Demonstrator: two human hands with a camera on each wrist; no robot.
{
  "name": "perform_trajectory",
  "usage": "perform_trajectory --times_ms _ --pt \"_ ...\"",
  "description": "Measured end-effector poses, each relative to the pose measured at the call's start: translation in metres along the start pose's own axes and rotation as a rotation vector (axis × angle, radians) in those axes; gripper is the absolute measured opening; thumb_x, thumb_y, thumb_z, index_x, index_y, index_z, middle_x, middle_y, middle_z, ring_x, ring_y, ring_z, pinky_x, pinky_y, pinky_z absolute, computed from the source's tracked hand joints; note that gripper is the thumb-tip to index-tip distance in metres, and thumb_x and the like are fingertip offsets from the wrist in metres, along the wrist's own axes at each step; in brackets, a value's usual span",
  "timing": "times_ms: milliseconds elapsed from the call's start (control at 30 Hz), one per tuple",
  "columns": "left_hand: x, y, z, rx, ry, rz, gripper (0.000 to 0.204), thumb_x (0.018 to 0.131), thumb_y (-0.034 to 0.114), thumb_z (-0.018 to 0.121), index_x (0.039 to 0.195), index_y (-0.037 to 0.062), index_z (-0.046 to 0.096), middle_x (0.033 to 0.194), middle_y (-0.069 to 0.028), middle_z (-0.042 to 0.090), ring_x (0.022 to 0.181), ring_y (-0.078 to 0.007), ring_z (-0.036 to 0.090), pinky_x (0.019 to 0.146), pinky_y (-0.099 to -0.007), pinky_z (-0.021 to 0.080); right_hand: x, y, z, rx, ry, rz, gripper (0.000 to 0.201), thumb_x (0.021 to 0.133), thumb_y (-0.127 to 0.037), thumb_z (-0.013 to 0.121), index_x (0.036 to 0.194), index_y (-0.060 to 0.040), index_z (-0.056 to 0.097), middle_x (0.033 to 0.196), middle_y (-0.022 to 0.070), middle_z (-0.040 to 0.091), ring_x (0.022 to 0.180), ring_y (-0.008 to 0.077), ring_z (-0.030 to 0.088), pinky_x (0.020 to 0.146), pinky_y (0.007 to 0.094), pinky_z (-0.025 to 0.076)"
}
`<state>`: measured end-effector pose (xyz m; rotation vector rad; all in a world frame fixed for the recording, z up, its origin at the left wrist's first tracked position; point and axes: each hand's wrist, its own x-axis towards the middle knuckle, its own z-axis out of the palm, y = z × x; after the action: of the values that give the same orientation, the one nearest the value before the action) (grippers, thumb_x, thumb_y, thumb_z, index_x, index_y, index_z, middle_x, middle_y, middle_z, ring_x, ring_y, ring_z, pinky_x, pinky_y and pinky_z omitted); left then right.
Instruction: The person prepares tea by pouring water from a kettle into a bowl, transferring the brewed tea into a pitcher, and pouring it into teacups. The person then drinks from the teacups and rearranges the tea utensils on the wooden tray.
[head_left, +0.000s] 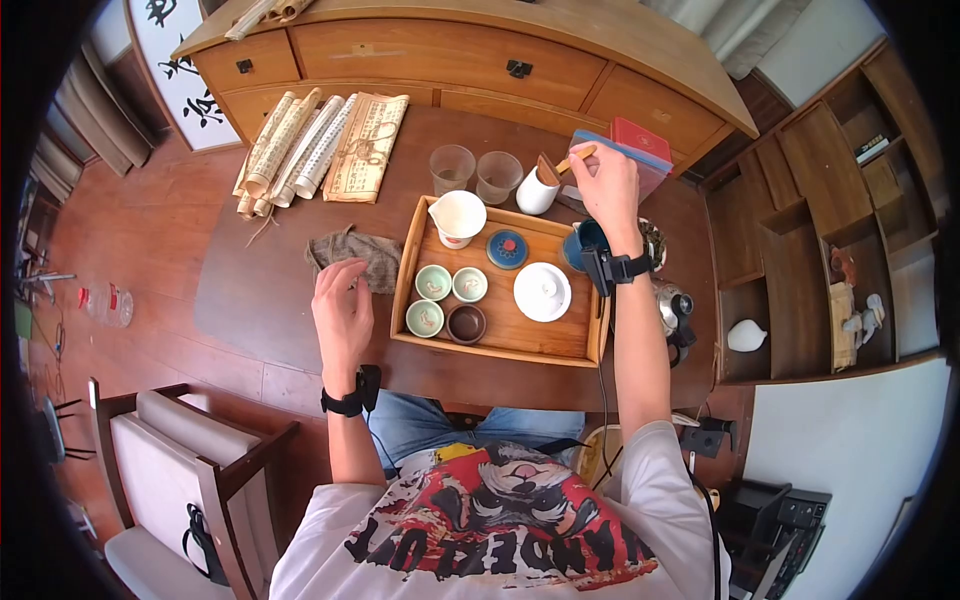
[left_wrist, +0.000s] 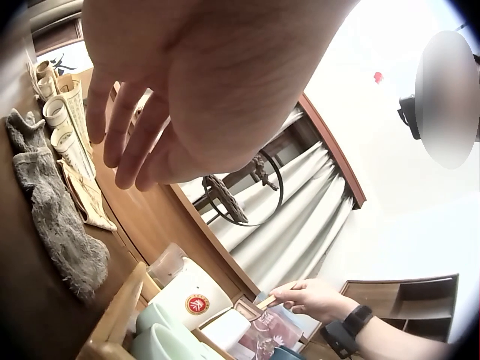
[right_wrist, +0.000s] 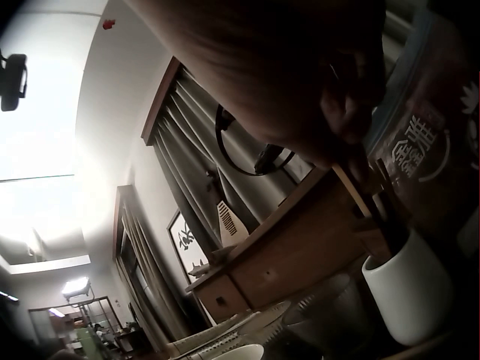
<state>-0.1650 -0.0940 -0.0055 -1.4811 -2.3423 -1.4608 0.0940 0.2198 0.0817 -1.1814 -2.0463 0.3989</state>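
My right hand (head_left: 608,190) pinches the end of a thin light-wood tea tool (head_left: 576,157) beside a white tool holder (head_left: 536,196). In the right wrist view this tool reaches down toward the mouth of the holder (right_wrist: 409,292), where darker wooden tools stand. My left hand (head_left: 343,310) hovers at the left of the tray with fingers loosely bent and holds nothing. Nearest to it is a crumpled grey-brown cloth (head_left: 375,262). On the wooden tray (head_left: 570,352) sit a white pitcher (head_left: 458,218), a white lidded bowl (head_left: 542,292), a blue lid (head_left: 507,249) and several small cups (head_left: 425,319).
Two clear glasses (head_left: 499,178) stand behind the tray. Paper scrolls (head_left: 300,150) lie at the back left. A red box (head_left: 641,138) and a plastic bag are behind my right hand. A metal kettle (head_left: 672,305) stands right of the tray, and a wooden cabinet (head_left: 440,60) borders the table.
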Motion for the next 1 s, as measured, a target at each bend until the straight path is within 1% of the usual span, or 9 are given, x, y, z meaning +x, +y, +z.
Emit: perform_trajectory --times_ms 200,400,500,600,700,833,900,967,1000 --pt "0.000 0.003 0.004 -0.023 -0.023 -0.008 0.022 0.097 -0.004 0.066 0.115 -0.0029 0.077 0.123 -0.0189 0.078 0.121 -0.0408 0.070 0.108 -0.0484 0.054 0.003 -0.008 0.000 -0.109 -0.007 -0.013 0.020 0.097 -0.017 0.081 0.116 -0.0085 0.081 0.100 0.0153 0.084 0.090 0.0324 0.082 0.079 0.0430 0.063" --pt "-0.001 0.006 0.007 -0.030 -0.047 -0.002 0.022 0.096 -0.004 0.066 0.115 -0.0031 0.077 0.123 -0.0194 0.078 0.120 -0.0409 0.070 0.107 -0.0483 0.055 -0.002 0.008 0.004 0.087 0.067 -0.105 0.024 0.098 -0.012 0.078 0.122 -0.0068 0.081 0.103 0.0171 0.082 0.079 0.0315 0.077 0.078 0.0443 0.062" --pt "-0.001 0.007 0.008 -0.033 -0.055 0.006 0.023 0.096 -0.004 0.065 0.115 -0.0030 0.077 0.123 -0.0197 0.078 0.120 -0.0408 0.070 0.108 -0.0486 0.055 -0.014 0.010 -0.002 0.011 0.055 -0.157 0.022 0.101 -0.009 0.078 0.122 -0.0065 0.082 0.104 0.0149 0.083 0.080 0.0230 0.077 0.075 0.0350 0.061" --pt "-0.002 0.011 0.011 -0.038 -0.060 0.006 0.022 0.096 -0.004 0.065 0.115 -0.0031 0.077 0.122 -0.0196 0.078 0.118 -0.0404 0.070 0.107 -0.0481 0.055 -0.041 -0.013 -0.017 0.017 0.062 -0.099 0.018 0.104 -0.012 0.075 0.118 -0.0060 0.084 0.105 0.0146 0.084 0.082 0.0214 0.078 0.075 0.0329 0.060" --pt "-0.001 0.021 0.014 -0.078 -0.078 0.013 0.020 0.096 -0.004 0.067 0.113 -0.0033 0.078 0.120 -0.0187 0.079 0.114 -0.0397 0.072 0.103 -0.0467 0.057 -0.075 -0.021 -0.019 0.207 0.043 -0.126 0.018 0.108 -0.013 0.071 0.116 -0.0020 0.083 0.105 0.0164 0.082 0.075 0.0264 0.073 0.069 0.0352 0.058" --pt "-0.004 0.039 0.028 -0.167 -0.127 0.085 0.018 0.094 -0.004 0.073 0.111 -0.0016 0.080 0.115 -0.0173 0.080 0.110 -0.0373 0.075 0.099 -0.0441 0.059 -0.128 -0.022 -0.023 0.209 -0.038 -0.033 0.017 0.106 -0.008 0.074 0.118 -0.0017 0.083 0.108 0.0110 0.083 0.079 0.0178 0.072 0.073 0.0302 0.057" --pt "-0.006 0.055 0.036 -0.272 -0.206 0.103 0.019 0.094 -0.004 0.074 0.111 -0.0008 0.080 0.115 -0.0174 0.080 0.111 -0.0366 0.075 0.100 -0.0438 0.059 -0.153 -0.019 -0.017 0.298 0.008 0.034 0.017 0.104 -0.005 0.075 0.119 -0.0007 0.082 0.111 0.0114 0.082 0.080 0.0174 0.073 0.075 0.0316 0.059" --pt "-0.010 0.071 0.048 -0.291 -0.258 0.149 0.021 0.094 -0.002 0.077 0.114 -0.0010 0.081 0.116 -0.0185 0.081 0.114 -0.0363 0.076 0.103 -0.0435 0.059 -0.174 -0.007 -0.011 0.285 0.062 -0.042 0.020 0.105 -0.003 0.074 0.123 0.0002 0.081 0.117 0.0127 0.081 0.086 0.0178 0.075 0.081 0.0327 0.061" --pt "-0.014 0.076 0.058 -0.319 -0.290 0.158 0.023 0.094 0.000 0.078 0.117 -0.0007 0.080 0.119 -0.0188 0.080 0.116 -0.0371 0.076 0.103 -0.0436 0.059 -0.184 -0.008 -0.010 0.271 0.117 0.014 0.021 0.105 -0.004 0.074 0.124 0.0006 0.080 0.118 0.0142 0.080 0.095 0.0223 0.076 0.085 0.0343 0.061"
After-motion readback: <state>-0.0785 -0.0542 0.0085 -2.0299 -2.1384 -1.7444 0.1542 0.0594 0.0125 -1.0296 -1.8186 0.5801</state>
